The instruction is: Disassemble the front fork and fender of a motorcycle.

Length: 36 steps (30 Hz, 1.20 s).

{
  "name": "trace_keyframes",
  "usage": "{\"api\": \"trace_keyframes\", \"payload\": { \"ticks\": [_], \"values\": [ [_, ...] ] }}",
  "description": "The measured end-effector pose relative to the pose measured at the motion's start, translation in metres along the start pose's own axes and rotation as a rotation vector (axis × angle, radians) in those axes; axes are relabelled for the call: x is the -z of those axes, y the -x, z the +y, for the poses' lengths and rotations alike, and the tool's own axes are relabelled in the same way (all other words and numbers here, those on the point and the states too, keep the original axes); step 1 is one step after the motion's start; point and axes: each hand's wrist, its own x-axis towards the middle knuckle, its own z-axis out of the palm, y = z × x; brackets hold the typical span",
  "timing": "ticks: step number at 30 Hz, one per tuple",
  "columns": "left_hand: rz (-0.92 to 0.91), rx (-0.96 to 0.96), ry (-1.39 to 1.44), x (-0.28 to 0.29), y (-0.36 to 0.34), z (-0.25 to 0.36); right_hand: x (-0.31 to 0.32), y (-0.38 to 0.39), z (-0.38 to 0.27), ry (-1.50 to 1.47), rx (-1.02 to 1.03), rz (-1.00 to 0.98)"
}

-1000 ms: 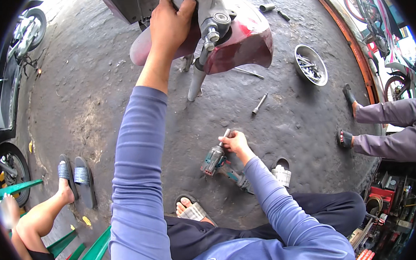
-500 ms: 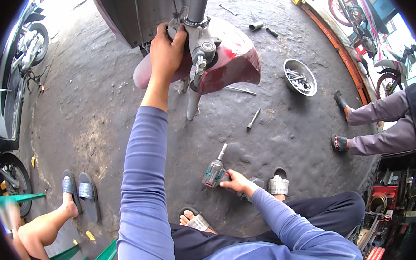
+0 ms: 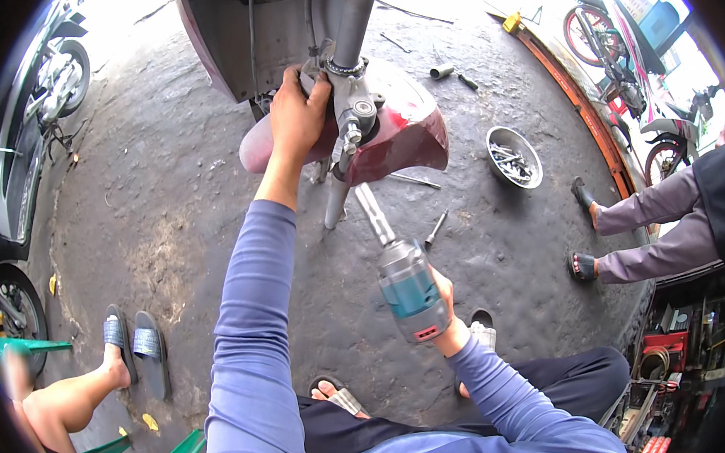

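A motorbike front fork (image 3: 346, 115) stands upright at the top centre, with a grey steering stem, a ring of bearing balls and clamp bolts (image 3: 355, 133). My left hand (image 3: 296, 118) grips it at the left side below the ring, its fingertips partly hidden behind the parts. Below sits a dusty red front fender (image 3: 398, 137). In my right hand (image 3: 446, 317) is a teal and grey cordless impact wrench (image 3: 412, 290), its handle mostly hidden. Its long socket (image 3: 373, 213) points up toward the clamp bolts and appears apart from them.
A metal bowl (image 3: 514, 157) of bolts stands on the right. A socket tool (image 3: 436, 229) lies on the floor near the wrench. Motorbikes line both sides. One person's legs (image 3: 653, 233) are at right, another's (image 3: 82, 393) at lower left. Tools (image 3: 678, 357) fill the lower right.
My right hand has lifted the impact wrench off the floor area and turned its socket up toward the fork. My left hand keeps its hold on the fork.
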Motion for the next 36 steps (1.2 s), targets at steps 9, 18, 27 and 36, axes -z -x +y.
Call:
{"api": "trace_keyframes", "payload": {
  "ticks": [9, 18, 27, 36],
  "values": [
    [0.000, -0.010, 0.025, 0.000, -0.001, 0.000, -0.029, -0.039, -0.042, 0.057, 0.080, 0.310],
    [0.004, -0.018, 0.020, 0.001, -0.002, -0.002, -0.048, -0.041, -0.039, -1.388, -0.498, 0.451],
    [0.013, -0.040, 0.023, -0.001, -0.001, 0.001, -0.042, -0.053, -0.044, 0.341, 0.266, 0.326],
    [0.001, -0.015, 0.015, -0.001, -0.001, 0.000, -0.044, -0.066, -0.082, 0.128, -0.015, 0.396]
  ]
}}
